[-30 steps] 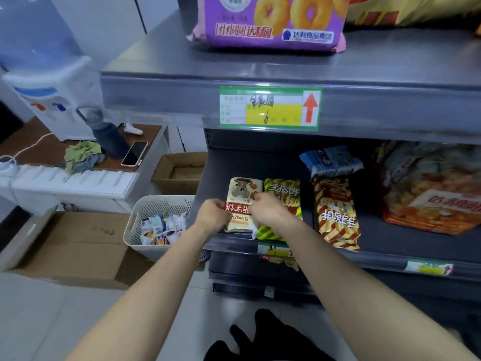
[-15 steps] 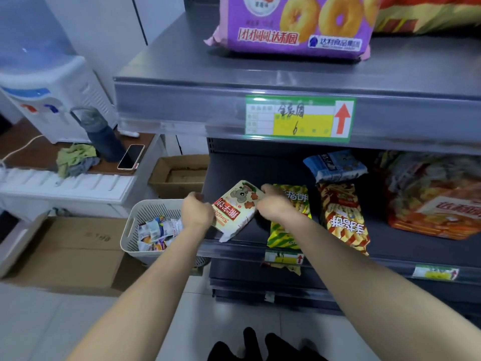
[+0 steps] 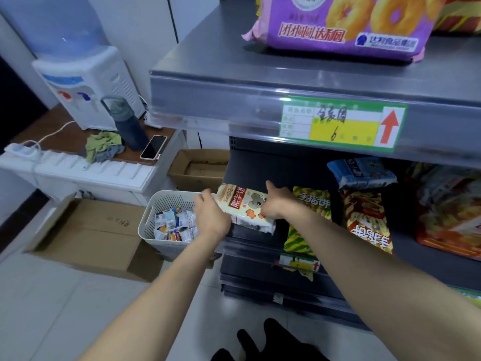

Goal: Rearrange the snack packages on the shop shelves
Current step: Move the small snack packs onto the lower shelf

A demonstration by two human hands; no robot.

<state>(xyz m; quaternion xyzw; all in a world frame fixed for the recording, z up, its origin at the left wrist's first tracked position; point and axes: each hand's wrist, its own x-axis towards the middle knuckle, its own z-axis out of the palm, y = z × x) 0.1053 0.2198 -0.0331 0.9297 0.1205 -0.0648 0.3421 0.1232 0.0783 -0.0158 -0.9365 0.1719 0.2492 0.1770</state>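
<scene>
a white basket (image 3: 156, 213) of small sachets is seen on the floor at the left. just right of it, the left end of the cream bear-biscuit pack (image 3: 244, 205) is gripped by the left hand (image 3: 211, 217). the pack is held sideways over the left front of the middle shelf (image 3: 255, 247). its right end is grasped by the right hand (image 3: 279, 205), just beside a green-and-yellow snack pack (image 3: 311, 204).

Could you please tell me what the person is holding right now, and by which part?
The cream bear-biscuit packet, turned sideways: the left hand grips its left end, the right hand its right end.
</scene>
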